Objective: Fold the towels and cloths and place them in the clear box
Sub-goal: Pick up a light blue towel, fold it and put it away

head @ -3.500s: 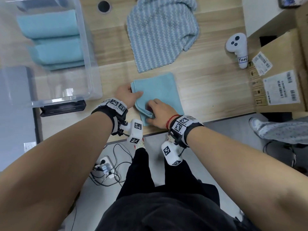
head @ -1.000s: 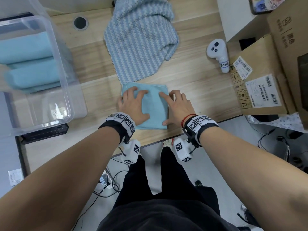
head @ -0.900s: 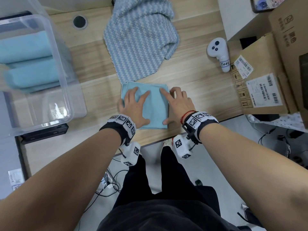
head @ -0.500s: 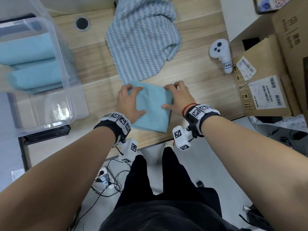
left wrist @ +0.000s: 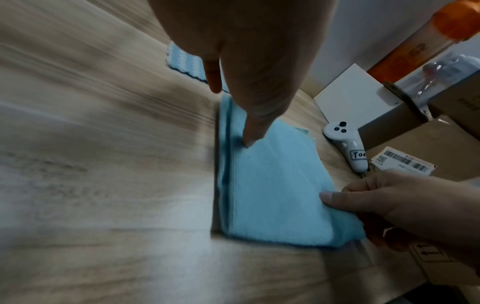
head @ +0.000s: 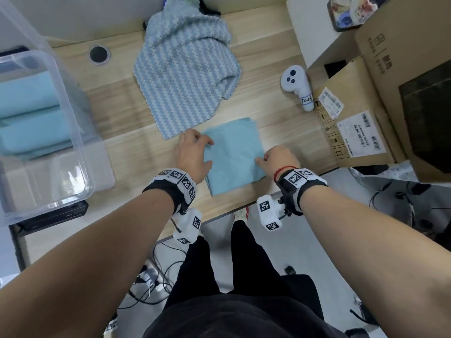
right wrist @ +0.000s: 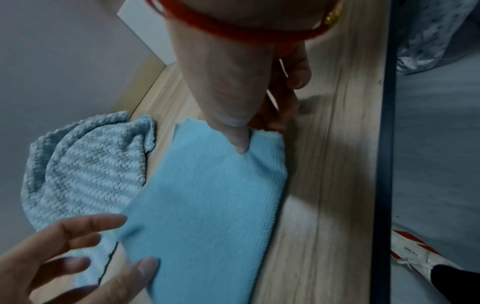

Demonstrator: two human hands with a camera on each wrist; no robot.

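Head view: right hand (head: pixel 278 159) grip pinching blue cloth (head: pixel 234 154); left hand (head: pixel 192 152) grip spread.

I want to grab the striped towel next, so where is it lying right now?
In the head view the striped towel lies crumpled at the far middle of the desk, just beyond the folded blue cloth, with the white controller to its right.

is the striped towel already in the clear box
No, the striped towel lies unfolded on the table, while the clear box holds only plain blue cloths.
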